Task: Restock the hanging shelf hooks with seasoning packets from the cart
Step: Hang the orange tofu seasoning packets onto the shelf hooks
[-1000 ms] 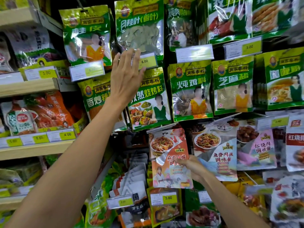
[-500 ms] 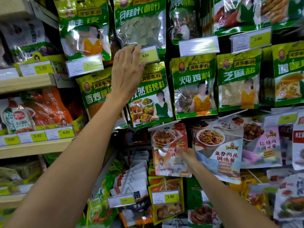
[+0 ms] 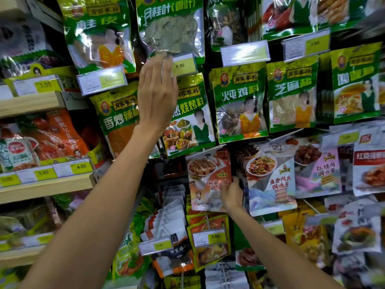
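The left hand (image 3: 158,94) is raised flat, fingers straight and together. Its fingertips lie against the lower edge of a green bay-leaf packet (image 3: 170,32), whose clear window shows dried leaves. The right hand (image 3: 231,195) grips the lower right edge of an orange seasoning packet (image 3: 206,174) up among the hanging rows; its thumb is hidden, and whether the packet sits on a hook is unclear. The left fingers half cover a price tag (image 3: 184,65) reading about 6.00. A nearby green packet (image 3: 239,101) reads 炖鸡料.
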The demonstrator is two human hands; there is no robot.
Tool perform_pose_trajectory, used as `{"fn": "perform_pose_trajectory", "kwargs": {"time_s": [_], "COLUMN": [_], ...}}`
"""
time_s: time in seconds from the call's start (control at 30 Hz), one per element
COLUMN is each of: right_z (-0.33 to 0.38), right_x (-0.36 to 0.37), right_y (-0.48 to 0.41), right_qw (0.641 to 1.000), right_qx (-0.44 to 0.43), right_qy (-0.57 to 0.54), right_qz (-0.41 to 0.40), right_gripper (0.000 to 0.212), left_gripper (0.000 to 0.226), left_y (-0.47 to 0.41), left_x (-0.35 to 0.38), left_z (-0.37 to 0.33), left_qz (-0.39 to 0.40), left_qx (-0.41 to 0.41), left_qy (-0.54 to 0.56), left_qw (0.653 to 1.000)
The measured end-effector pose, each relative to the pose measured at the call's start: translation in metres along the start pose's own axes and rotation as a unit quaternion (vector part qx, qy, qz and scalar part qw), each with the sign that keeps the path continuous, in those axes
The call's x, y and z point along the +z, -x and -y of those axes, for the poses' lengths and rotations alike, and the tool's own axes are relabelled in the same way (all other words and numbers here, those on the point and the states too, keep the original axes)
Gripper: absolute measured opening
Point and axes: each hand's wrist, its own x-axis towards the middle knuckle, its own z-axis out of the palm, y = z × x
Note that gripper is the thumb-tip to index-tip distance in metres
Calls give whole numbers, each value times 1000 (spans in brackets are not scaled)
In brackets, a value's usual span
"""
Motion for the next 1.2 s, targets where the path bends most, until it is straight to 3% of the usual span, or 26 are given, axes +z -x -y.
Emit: {"fn": "perform_pose_trajectory", "kwargs": {"time_s": [0.17, 0.37, 0.43, 0.53, 0.77, 0.83, 1.03, 1.2], "right_z": [-8, -66, -93, -140, -254, -283, -336, -364], "right_x": [-31, -110, -143, -194, -331, -370, -460, -503], "right_y": [53, 102, 120, 146, 216, 236, 268, 255], "right_qw": [993, 996, 998, 997, 970, 957, 909, 870], "right_qx": [-113, -69, -35, 48, 209, 251, 341, 397], "right_qy": [-33, -47, -46, -39, 21, 40, 97, 93], "right_qz": [8, 5, -5, -47, -124, -140, -218, -277], "right_gripper": [34, 24, 22, 24, 25, 28, 38, 39], "left_gripper": [23, 27, 29, 28, 24, 22, 13, 23], "left_y": [57, 161, 191, 234, 307, 322, 340, 341], "left_x": [-6, -21, -29, -39, -60, -66, -74, -50], "left_z": [-39, -136, -181, -252, -432, -484, -598, -665], "left_qz": [9, 137, 213, 345, 507, 562, 672, 718], "left_qx": [14, -25, -81, -209, -344, -347, -252, -189], "left_qy": [92, 285, 375, 481, 539, 536, 544, 512], "left_qw": [996, 948, 899, 778, 578, 526, 435, 431]}}
